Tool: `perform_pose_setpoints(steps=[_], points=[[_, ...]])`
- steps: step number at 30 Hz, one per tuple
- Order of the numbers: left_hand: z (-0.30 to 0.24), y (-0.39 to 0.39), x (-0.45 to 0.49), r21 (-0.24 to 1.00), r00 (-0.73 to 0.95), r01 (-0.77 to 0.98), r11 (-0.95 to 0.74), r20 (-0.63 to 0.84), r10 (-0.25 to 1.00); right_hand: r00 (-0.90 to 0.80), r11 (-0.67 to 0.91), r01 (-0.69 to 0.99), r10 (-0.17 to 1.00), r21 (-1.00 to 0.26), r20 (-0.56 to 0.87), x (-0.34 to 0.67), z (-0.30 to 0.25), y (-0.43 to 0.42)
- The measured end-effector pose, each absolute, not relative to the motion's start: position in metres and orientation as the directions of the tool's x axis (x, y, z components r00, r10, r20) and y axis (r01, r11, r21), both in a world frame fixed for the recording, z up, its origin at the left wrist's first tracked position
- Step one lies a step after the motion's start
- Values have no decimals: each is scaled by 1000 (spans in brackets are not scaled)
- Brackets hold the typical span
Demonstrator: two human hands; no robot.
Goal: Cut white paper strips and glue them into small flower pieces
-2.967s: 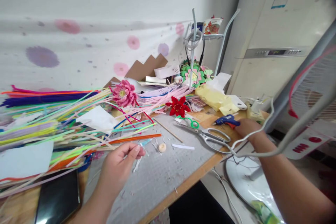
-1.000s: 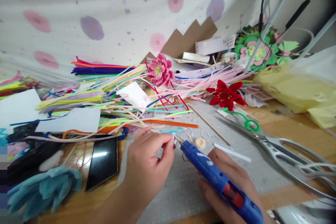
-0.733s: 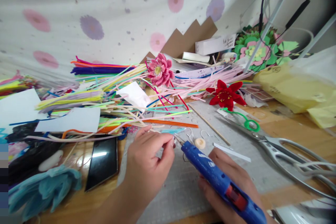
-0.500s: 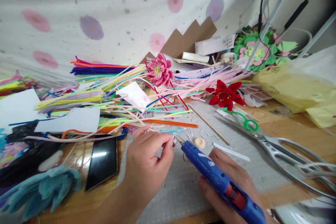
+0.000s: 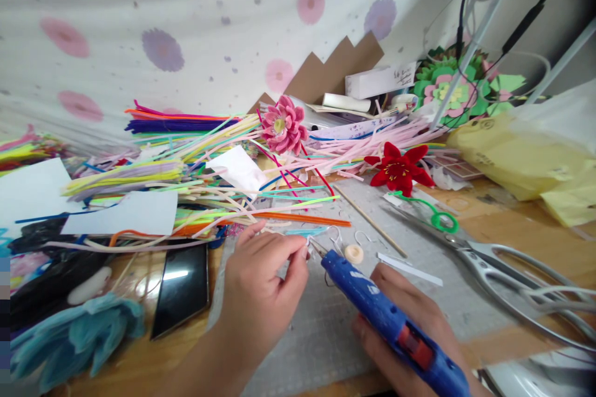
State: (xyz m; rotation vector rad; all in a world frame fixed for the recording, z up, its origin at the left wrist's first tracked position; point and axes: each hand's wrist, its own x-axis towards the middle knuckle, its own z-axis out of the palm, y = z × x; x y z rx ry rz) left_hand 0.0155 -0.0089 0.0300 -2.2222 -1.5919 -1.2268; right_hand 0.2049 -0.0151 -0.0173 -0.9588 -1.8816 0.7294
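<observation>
My left hand (image 5: pixel 263 282) is over the cutting mat, thumb and forefinger pinched on a small white piece (image 5: pixel 308 239) too small to identify. My right hand (image 5: pixel 410 322) is wrapped round a blue hot glue gun (image 5: pixel 372 298) with a red switch, pointing up and left. Its thin metal tip meets, or nearly meets, the left fingertips; I cannot tell if they touch. Just beyond the tip lie a beige ring-shaped roll (image 5: pixel 354 254), small white curved pieces (image 5: pixel 363 237) and a pale blue strip (image 5: pixel 302 232).
Large scissors (image 5: pixel 470 254) lie at right, with a red flower (image 5: pixel 401 169) behind. A wooden stick (image 5: pixel 370 220) and white strip (image 5: pixel 410 268) rest on the grey mat (image 5: pixel 326 335). Left are pipe cleaners (image 5: pixel 125 177), a phone (image 5: pixel 181 285) and a blue flower (image 5: pixel 88 332).
</observation>
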Motion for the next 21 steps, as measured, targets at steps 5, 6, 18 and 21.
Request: perform_pose_setpoints(steps=[5,6,18,21], points=[[31,-7,14,351,78,840,-415,678,731,-340,523,361,844,-772,414,210,-14,-15],[31,-7,14,369,62,839,-401,668,742,-362,527,370,840,-765,404,213,-13,-14],[28,4,1,743,-234,656,-132,366,901,-80,-101,-20,992,-995,-99,261,7,17],[25,8,3,816,-237,556,-160,340,910,48,-133,-177,988,-975,-144,303,15,29]])
